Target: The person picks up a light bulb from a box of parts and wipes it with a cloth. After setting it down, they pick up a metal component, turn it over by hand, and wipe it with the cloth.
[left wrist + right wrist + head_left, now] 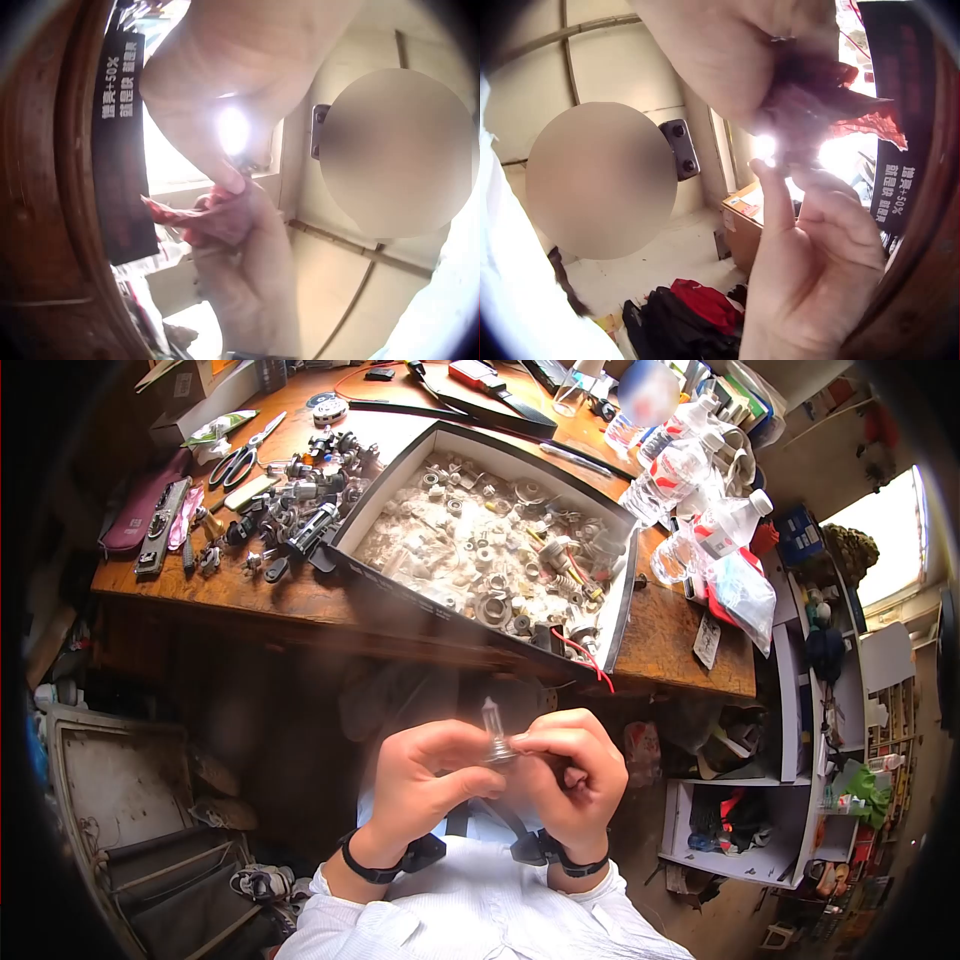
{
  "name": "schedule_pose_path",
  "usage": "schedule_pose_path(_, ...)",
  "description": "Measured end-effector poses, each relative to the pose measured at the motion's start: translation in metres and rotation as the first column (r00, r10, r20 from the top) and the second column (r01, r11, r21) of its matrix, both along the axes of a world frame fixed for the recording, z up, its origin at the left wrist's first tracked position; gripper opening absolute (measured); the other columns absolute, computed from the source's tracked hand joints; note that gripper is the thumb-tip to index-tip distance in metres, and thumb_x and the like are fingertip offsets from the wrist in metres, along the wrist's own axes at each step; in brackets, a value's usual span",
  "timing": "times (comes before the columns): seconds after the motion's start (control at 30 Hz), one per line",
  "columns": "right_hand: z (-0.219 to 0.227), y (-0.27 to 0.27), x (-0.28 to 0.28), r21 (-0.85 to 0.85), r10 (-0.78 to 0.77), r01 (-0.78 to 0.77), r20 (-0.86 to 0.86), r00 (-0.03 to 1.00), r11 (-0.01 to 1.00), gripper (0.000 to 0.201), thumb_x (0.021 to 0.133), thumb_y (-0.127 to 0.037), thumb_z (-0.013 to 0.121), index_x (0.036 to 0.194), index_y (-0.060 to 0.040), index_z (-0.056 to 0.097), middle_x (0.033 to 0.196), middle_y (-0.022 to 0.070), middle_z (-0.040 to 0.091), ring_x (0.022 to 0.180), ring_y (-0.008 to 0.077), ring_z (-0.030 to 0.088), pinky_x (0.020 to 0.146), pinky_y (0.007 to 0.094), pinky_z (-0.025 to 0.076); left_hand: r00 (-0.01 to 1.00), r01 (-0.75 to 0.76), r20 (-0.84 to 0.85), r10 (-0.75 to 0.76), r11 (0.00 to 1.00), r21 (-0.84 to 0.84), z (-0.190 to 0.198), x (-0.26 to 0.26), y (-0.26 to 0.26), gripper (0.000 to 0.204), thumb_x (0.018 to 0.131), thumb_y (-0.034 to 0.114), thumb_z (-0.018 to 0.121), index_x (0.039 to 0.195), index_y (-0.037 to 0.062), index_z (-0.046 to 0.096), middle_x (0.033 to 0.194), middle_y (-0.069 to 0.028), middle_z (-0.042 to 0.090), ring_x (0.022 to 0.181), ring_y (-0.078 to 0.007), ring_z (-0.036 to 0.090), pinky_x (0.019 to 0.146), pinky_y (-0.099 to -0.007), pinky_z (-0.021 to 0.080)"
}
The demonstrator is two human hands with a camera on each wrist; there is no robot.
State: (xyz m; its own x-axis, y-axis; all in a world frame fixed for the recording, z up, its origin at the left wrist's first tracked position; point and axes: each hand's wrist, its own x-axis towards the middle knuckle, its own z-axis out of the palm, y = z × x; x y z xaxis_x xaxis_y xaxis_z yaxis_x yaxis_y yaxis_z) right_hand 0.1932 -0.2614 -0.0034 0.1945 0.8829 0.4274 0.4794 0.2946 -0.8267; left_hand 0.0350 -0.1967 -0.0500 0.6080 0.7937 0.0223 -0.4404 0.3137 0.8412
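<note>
In front of the chest, a clear glass lamp bulb with a metal base (492, 728) points upward between both hands. The left hand (428, 772) pinches the base between thumb and fingers. From the other side, the right hand (578, 768) has its thumb and forefinger at the same base, its other fingers curled in. A crumpled red cloth (866, 124) hangs out of the right hand in the right wrist view; in the left wrist view the same cloth (214, 221) sits under the fingers. Glare hides most of the bulb in both wrist views.
A black-edged box lid (430, 603) full of small lamp parts lies on the wooden table (250, 595), overhanging its front edge. To its left are heaped bulbs (300, 500) and scissors (240, 460). Plastic bottles (675, 475) stand at right. Shelves (740, 785) are at the lower right.
</note>
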Motion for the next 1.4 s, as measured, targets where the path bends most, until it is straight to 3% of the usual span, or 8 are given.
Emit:
schedule_pose_path(0.1, 0.002, 0.001, -0.005, -0.096, 0.002, -0.044, -0.405, 0.914, 0.994, 0.012, 0.085, 0.007, 0.064, 0.097, 0.0074, 0.065, 0.093, 0.0117, 0.06, 0.071, 0.0141, 0.066, 0.059, 0.0241, 0.056, 0.979, -0.025, -0.184, 0.092, 0.941, 0.339, 0.001, -0.006, 0.003, 0.027, 0.07, 0.01, 0.083, 0.093, 0.0032, 0.071, 0.083, -0.0072, 0.067, 0.065, -0.0121, 0.064, 0.058, -0.0236, 0.048)
schedule_pose_path(0.2, 0.004, 0.0, -0.002, -0.117, 0.015, -0.075, -0.451, 0.892, 0.99, 0.01, 0.088, 0.006, 0.06, 0.097, 0.0105, 0.061, 0.093, 0.012, 0.059, 0.069, 0.0126, 0.066, 0.056, 0.0222, 0.057, 0.829, -0.287, -0.13, 0.544, 0.614, 0.735, 0.014, -0.002, 0.003, 0.032, 0.07, 0.014, 0.082, 0.099, 0.0073, 0.071, 0.1, -0.0069, 0.065, 0.082, -0.018, 0.061, 0.067, -0.0274, 0.049)
schedule_pose_path(0.3, 0.003, -0.001, -0.003, -0.134, 0.014, -0.092, -0.49, 0.871, 0.987, 0.01, 0.088, 0.005, 0.061, 0.097, 0.0099, 0.061, 0.094, 0.0119, 0.059, 0.07, 0.0129, 0.066, 0.057, 0.023, 0.057, 0.863, -0.123, -0.09, 0.497, 0.38, 0.917, 0.023, 0.002, 0.02, 0.039, 0.069, 0.014, 0.081, 0.106, 0.0072, 0.07, 0.099, -0.0073, 0.066, 0.092, -0.0255, 0.061, 0.075, -0.0328, 0.051)
schedule_pose_path(0.43, 0.014, -0.002, -0.011, -0.165, -0.063, -0.064, -0.663, 0.746, 0.984, 0.012, 0.088, 0.003, 0.066, 0.097, 0.0077, 0.06, 0.095, 0.0113, 0.062, 0.069, 0.012, 0.065, 0.058, 0.0232, 0.056, 0.919, -0.186, -0.07, 0.387, 0.584, 0.79, 0.012, 0.004, 0.014, 0.041, 0.068, 0.015, 0.081, 0.106, 0.0045, 0.071, 0.102, -0.0087, 0.067, 0.097, -0.0281, 0.062, 0.082, -0.0364, 0.051)
schedule_pose_path(0.6, -0.004, -0.003, -0.001, -0.025, -0.001, -0.016, -0.553, 0.833, 1.0, 0.013, 0.087, 0.001, 0.067, 0.097, 0.0064, 0.06, 0.092, 0.0112, 0.064, 0.069, 0.0114, 0.065, 0.059, 0.0226, 0.055, 0.944, -0.226, -0.062, 0.325, 0.77, 0.597, 0.008, 0.003, 0.011, 0.041, 0.067, 0.01, 0.083, 0.106, 0.0013, 0.07, 0.102, -0.0115, 0.067, 0.096, -0.0248, 0.064, 0.081, -0.0335, 0.052)
schedule_pose_path(0.83, 0.01, -0.002, -0.008, -0.094, -0.017, -0.038, -0.522, 0.853, 0.995, 0.01, 0.087, 0.004, 0.066, 0.094, 0.0071, 0.059, 0.088, 0.0113, 0.064, 0.068, 0.0121, 0.065, 0.056, 0.0232, 0.055, 0.931, -0.239, -0.065, 0.36, 0.733, 0.637, 0.008, 0.006, 0.01, 0.041, 0.067, 0.008, 0.082, 0.106, 0.0032, 0.07, 0.103, -0.0101, 0.066, 0.096, -0.0249, 0.064, 0.081, -0.0339, 0.052)
schedule_pose_path(1.1, 0.01, 0.002, -0.005, -0.074, -0.03, 0.007, -0.318, 0.948, 0.997, 0.009, 0.083, 0.007, 0.068, 0.091, 0.005, 0.065, 0.088, 0.0098, 0.061, 0.067, 0.0125, 0.065, 0.054, 0.0224, 0.055, 0.891, -0.223, -0.023, 0.453, 0.482, 0.847, 0.01, 0.007, 0.015, 0.039, 0.066, 0.009, 0.083, 0.102, 0.0009, 0.07, 0.1, -0.0119, 0.064, 0.096, -0.0272, 0.063, 0.081, -0.0351, 0.052)
schedule_pose_path(1.4, 0.007, 0.001, 0.001, 0.006, -0.091, 0.091, -0.024, 0.996, 0.996, 0.014, 0.079, 0.003, 0.073, 0.092, -0.0019, 0.071, 0.091, 0.0089, 0.059, 0.074, 0.0124, 0.061, 0.06, 0.0226, 0.049, 0.917, -0.127, -0.123, 0.379, 0.571, 0.811, 0.01, 0.007, 0.009, 0.046, 0.074, 0.011, 0.076, 0.118, 0.0009, 0.065, 0.105, -0.0113, 0.063, 0.097, -0.0293, 0.06, 0.082, -0.0382, 0.05)
